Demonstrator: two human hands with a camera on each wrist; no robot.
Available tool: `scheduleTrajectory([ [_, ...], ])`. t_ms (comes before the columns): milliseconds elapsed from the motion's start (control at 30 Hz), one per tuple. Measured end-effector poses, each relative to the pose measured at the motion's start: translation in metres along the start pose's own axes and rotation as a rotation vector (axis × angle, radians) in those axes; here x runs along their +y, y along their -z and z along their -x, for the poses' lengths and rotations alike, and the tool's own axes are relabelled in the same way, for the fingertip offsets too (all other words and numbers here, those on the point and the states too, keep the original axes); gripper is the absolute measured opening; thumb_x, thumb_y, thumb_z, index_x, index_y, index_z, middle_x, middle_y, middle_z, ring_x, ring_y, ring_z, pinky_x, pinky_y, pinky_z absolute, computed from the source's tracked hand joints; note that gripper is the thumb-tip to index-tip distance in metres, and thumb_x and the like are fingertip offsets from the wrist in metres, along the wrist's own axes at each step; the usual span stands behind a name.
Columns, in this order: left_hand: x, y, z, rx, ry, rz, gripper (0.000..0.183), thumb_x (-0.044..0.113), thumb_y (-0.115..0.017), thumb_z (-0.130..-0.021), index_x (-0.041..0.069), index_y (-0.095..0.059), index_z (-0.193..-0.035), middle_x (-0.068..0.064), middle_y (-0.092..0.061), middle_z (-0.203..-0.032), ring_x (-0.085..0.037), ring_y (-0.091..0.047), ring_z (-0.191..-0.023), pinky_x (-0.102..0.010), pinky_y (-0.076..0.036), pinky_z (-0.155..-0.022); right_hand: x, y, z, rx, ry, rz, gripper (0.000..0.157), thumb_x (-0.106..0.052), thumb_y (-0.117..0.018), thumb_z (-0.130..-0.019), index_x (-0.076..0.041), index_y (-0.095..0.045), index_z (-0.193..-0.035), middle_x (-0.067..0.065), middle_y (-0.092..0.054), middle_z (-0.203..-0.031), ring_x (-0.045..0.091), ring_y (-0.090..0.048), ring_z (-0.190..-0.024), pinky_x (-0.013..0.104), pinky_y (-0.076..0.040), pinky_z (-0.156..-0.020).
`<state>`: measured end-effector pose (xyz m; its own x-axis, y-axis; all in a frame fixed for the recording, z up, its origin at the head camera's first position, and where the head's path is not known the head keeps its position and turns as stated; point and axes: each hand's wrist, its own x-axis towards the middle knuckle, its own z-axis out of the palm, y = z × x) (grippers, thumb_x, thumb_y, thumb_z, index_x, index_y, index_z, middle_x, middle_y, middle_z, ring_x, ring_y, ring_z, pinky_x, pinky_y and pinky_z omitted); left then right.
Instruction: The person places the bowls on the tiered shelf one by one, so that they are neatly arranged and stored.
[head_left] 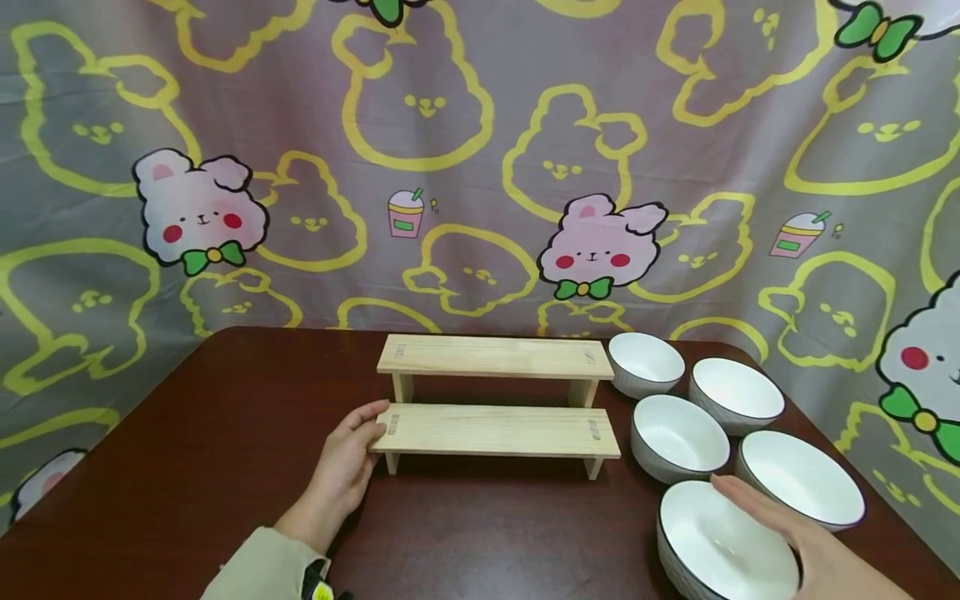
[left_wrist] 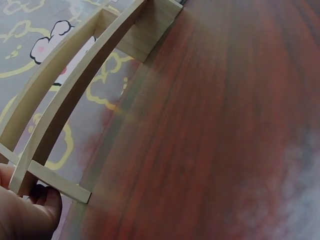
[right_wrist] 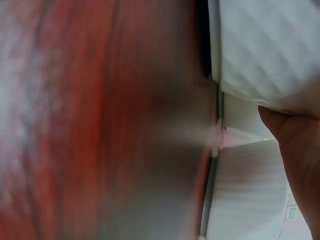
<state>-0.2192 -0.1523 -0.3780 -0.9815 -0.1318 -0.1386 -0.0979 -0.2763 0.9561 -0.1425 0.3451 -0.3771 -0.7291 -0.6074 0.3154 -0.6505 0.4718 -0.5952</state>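
A two-tier wooden stand (head_left: 495, 431) sits near the back of the dark table. My left hand (head_left: 347, 462) pinches the left end of its lower shelf, the thumb on top and the fingers at the end and underside. In the left wrist view, the fingers (left_wrist: 50, 205) curl beneath the shelf end (left_wrist: 47, 130) beside its leg. At the lower right, my right hand (head_left: 813, 546) holds the nearest white bowl (head_left: 720, 546) by its right and far side, one finger along the rim. A fingertip (right_wrist: 272, 117) meets the bowl's quilted outer wall (right_wrist: 270, 50) in the right wrist view.
Several more white bowls with dark rims, such as the one in the middle (head_left: 678, 433) and the one at far right (head_left: 802, 475), stand close together right of the stand. A patterned curtain (head_left: 465, 200) hangs behind the brown table (head_left: 225, 433).
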Motion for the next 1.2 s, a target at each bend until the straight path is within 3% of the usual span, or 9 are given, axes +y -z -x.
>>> scheduleTrajectory([
  [67, 0.0, 0.0, 0.0, -0.001, -0.002, -0.006, 0.044, 0.001, -0.04, -0.09, -0.005, -0.037, -0.134, -0.016, -0.036, -0.138, -0.008, -0.05, -0.095, -0.019, -0.042, -0.078, 0.003, -0.001, -0.001, 0.007, 0.053, -0.026, 0.099, -0.024, -0.082, -0.065, 0.003, -0.027, -0.143, 0.01, -0.028, -0.15, 0.001, -0.02, -0.136, 0.007, -0.022, -0.093],
  [167, 0.0, 0.0, -0.001, 0.0, -0.002, -0.011, 0.044, 0.001, -0.04, -0.09, -0.004, -0.038, -0.134, -0.016, -0.036, -0.138, -0.008, -0.05, -0.095, -0.019, -0.041, -0.078, 0.002, -0.002, -0.002, 0.015, 0.067, -0.054, 0.098, -0.024, -0.081, -0.066, 0.004, -0.028, -0.142, 0.011, -0.028, -0.15, 0.002, -0.02, -0.137, 0.007, -0.022, -0.093],
  [667, -0.003, 0.001, 0.0, 0.017, -0.023, -0.016, 0.041, 0.0, -0.043, -0.09, -0.005, -0.041, -0.131, -0.017, -0.039, -0.136, -0.008, -0.051, -0.092, -0.019, -0.043, -0.076, -0.023, 0.004, -0.016, 0.011, -0.059, 0.017, 0.107, -0.013, -0.084, -0.056, -0.007, -0.026, -0.146, 0.011, -0.028, -0.15, -0.003, -0.015, -0.136, 0.003, -0.018, -0.092],
  [767, -0.003, 0.001, 0.0, 0.02, -0.021, -0.024, 0.042, 0.0, -0.042, -0.09, -0.005, -0.041, -0.131, -0.017, -0.039, -0.136, -0.008, -0.051, -0.093, -0.019, -0.043, -0.076, -0.026, 0.006, -0.019, 0.021, -0.091, 0.049, 0.102, -0.016, -0.082, -0.061, -0.011, -0.027, -0.146, 0.005, -0.029, -0.15, -0.006, -0.017, -0.134, 0.002, -0.017, -0.091],
  [967, -0.005, 0.002, -0.001, 0.027, -0.034, -0.042, 0.041, 0.001, -0.044, -0.089, -0.004, -0.044, -0.13, -0.016, -0.041, -0.135, -0.009, -0.051, -0.092, -0.02, -0.043, -0.075, -0.028, 0.008, -0.031, 0.083, 0.084, 0.057, 0.095, -0.029, -0.079, -0.065, 0.002, -0.032, -0.142, 0.009, -0.036, -0.146, 0.004, -0.026, -0.133, 0.008, -0.022, -0.094],
  [1100, -0.005, 0.003, 0.0, 0.036, -0.041, -0.061, 0.04, 0.002, -0.045, -0.09, -0.003, -0.046, -0.129, -0.016, -0.043, -0.134, -0.008, -0.051, -0.092, -0.02, -0.043, -0.075, -0.033, 0.009, -0.039, 0.111, 0.124, 0.086, 0.101, -0.021, -0.082, -0.053, 0.003, -0.036, -0.139, 0.009, -0.039, -0.144, 0.006, -0.029, -0.131, 0.01, -0.024, -0.092],
  [1200, -0.006, 0.003, 0.0, 0.039, -0.047, -0.084, 0.039, 0.004, -0.046, -0.09, -0.002, -0.046, -0.129, -0.015, -0.043, -0.134, -0.009, -0.051, -0.093, -0.02, -0.043, -0.076, -0.037, 0.01, -0.044, 0.125, 0.106, 0.121, 0.105, -0.014, -0.079, -0.043, 0.0, -0.039, -0.139, 0.007, -0.041, -0.143, 0.004, -0.032, -0.129, 0.01, -0.025, -0.091],
])
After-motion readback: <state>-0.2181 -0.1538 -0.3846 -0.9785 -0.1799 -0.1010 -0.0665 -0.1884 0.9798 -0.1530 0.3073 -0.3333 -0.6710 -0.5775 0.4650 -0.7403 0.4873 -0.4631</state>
